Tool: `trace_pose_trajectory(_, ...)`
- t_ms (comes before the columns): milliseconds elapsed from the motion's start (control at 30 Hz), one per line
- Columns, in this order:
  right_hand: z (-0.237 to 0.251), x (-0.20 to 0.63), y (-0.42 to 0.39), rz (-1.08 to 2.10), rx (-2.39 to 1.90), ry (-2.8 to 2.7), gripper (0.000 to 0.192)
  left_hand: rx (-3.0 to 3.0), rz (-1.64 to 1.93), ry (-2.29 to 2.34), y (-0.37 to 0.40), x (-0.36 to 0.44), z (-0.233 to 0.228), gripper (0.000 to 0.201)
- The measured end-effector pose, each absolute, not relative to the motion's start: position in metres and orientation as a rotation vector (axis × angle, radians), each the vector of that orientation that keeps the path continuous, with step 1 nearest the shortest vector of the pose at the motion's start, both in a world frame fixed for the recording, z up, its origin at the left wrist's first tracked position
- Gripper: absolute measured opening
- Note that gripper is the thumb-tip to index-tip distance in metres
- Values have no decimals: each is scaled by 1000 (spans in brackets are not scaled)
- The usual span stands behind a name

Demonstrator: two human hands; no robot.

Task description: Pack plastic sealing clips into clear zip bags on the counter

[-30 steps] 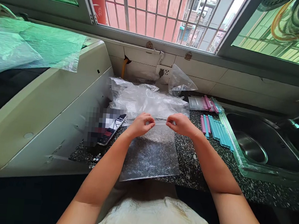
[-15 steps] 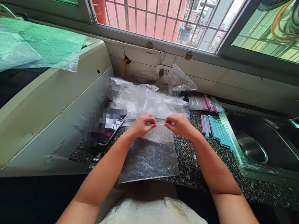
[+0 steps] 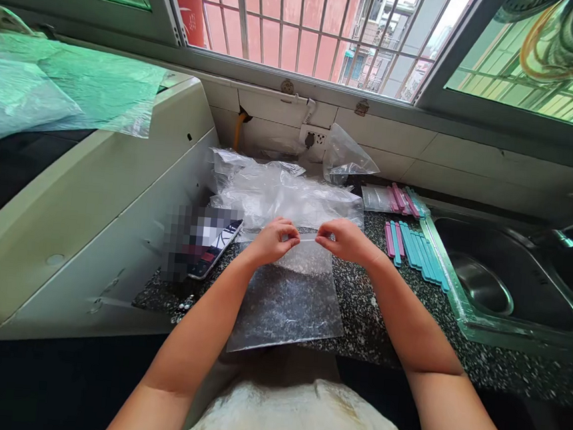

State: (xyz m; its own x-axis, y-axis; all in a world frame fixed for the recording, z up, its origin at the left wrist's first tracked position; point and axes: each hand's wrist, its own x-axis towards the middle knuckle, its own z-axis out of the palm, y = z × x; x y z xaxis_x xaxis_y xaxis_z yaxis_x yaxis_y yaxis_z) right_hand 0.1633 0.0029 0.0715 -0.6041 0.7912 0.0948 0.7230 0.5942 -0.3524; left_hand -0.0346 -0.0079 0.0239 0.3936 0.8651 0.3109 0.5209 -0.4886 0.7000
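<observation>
A clear plastic bag (image 3: 289, 302) lies over the speckled counter, its lower edge reaching past the counter's front. My left hand (image 3: 273, 242) pinches the bag's top edge between thumb and fingers. A short way to the right, my right hand (image 3: 343, 240) pinches the same edge, and a pale strip of it runs between the two hands. Just beyond them lies a pile of crumpled clear bags (image 3: 283, 191). Right of my right hand are several blue strips (image 3: 421, 253) and pink strips (image 3: 391, 239) laid side by side.
A phone (image 3: 215, 252), partly pixelated, rests left of my left hand. Further right is a steel sink (image 3: 486, 279). Behind the blue and pink strips lies a flat bag (image 3: 378, 198) with more strips on it. A white panel (image 3: 131, 208) bounds the counter on the left.
</observation>
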Motion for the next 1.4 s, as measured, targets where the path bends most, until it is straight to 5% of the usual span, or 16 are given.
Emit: trace_pose_trajectory(1400,70,161,3,310,-1218,-2625,13,2159,942,1122,-9,-32,23,10)
